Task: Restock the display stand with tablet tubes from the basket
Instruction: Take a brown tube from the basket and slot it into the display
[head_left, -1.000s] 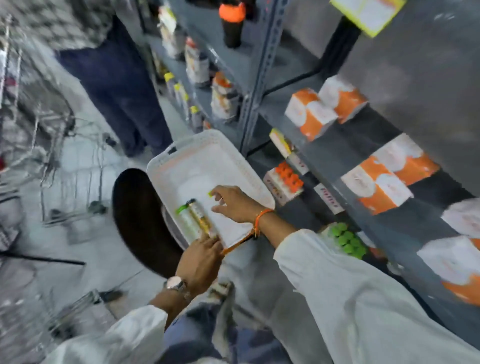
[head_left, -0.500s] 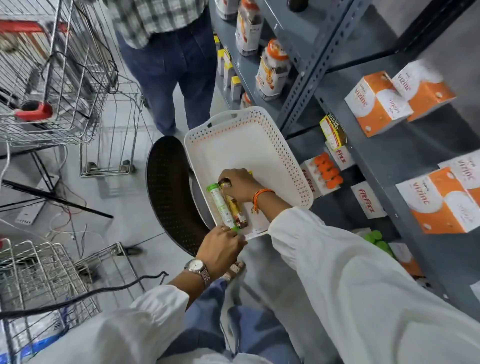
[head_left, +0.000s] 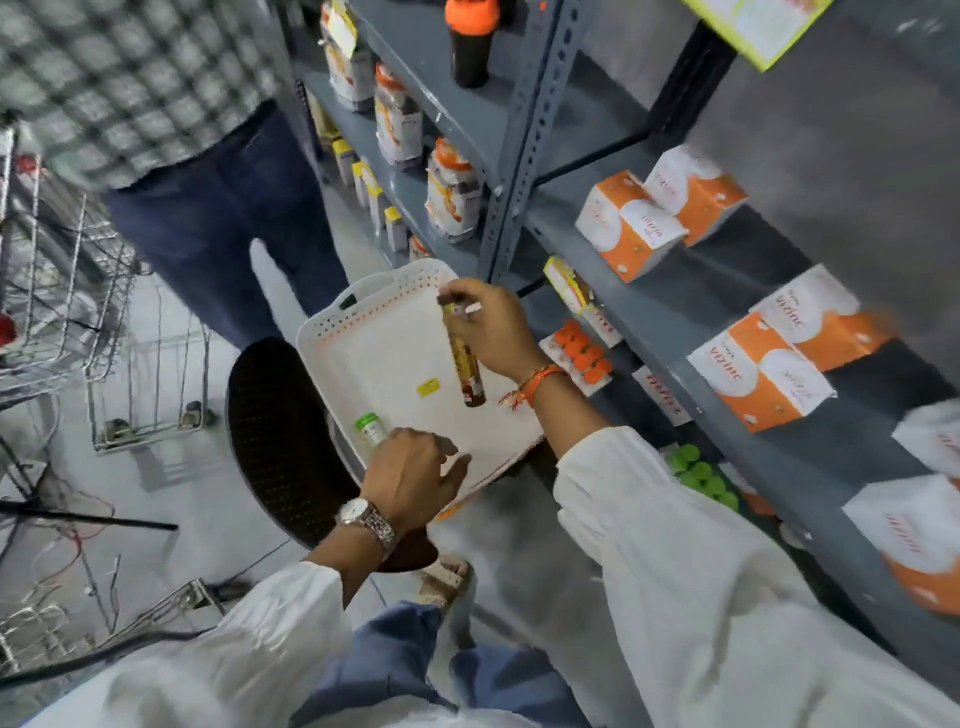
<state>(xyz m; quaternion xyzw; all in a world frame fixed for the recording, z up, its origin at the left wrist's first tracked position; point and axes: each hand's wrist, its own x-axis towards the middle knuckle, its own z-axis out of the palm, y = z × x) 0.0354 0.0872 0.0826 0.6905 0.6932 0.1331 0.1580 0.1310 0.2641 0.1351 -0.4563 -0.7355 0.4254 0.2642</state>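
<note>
A white perforated basket (head_left: 332, 332) rests on a dark round stool. My right hand (head_left: 493, 327) holds a brown-capped yellow tablet tube (head_left: 465, 364) lifted above the basket, its lower end pointing down. My left hand (head_left: 415, 473) grips a green-capped white tube (head_left: 370, 427) at the basket's near edge. To the right, low on the grey shelving, a display stand holds orange-capped tubes (head_left: 582, 351), and another holds green-capped tubes (head_left: 698, 475).
Orange-and-white boxes (head_left: 628, 228) line the grey shelves (head_left: 675, 312) on the right. Another person in jeans (head_left: 218, 218) stands just beyond the basket. Wire trolleys (head_left: 62, 291) fill the left side. A yellow label (head_left: 428, 387) lies on the basket floor.
My right hand has lifted the yellow tube out of the basket and up. My left hand has closed on the green-capped tube. The camera has tilted back toward the shelves.
</note>
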